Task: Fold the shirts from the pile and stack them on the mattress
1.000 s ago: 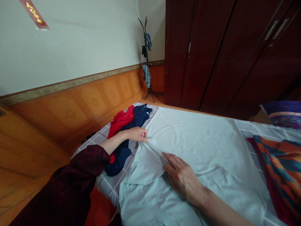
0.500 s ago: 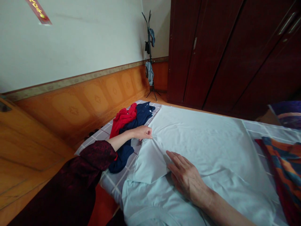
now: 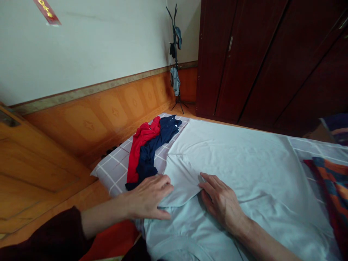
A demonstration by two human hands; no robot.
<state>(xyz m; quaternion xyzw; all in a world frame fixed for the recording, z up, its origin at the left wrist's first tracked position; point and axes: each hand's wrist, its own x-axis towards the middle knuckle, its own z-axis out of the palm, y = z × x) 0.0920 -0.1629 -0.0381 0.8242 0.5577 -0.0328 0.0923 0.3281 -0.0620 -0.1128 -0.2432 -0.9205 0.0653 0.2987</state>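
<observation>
A pale T-shirt (image 3: pixel 239 156) lies spread over the bed, its round collar towards me and one sleeve (image 3: pixel 179 181) folded inward on top. My left hand (image 3: pixel 153 195) is above the outer edge of that sleeve, thumb and fingers apart, holding nothing. At the sleeve's inner corner rests my right hand (image 3: pixel 220 199), fingers stretched out and touching the cloth; part of its thumb side is in shadow.
Left of the shirt lie a red garment (image 3: pixel 138 145) and a navy garment (image 3: pixel 148 154) on the checked bedsheet (image 3: pixel 116 163). A striped folded cloth (image 3: pixel 330 177) lies on the right. Beyond the bed stand a coat rack (image 3: pixel 176 58) and a dark wardrobe (image 3: pixel 244 61).
My left hand has let go of the sleeve's far edge and moved back towards me, opening its fingers. My right hand stays nearly in place on the cloth.
</observation>
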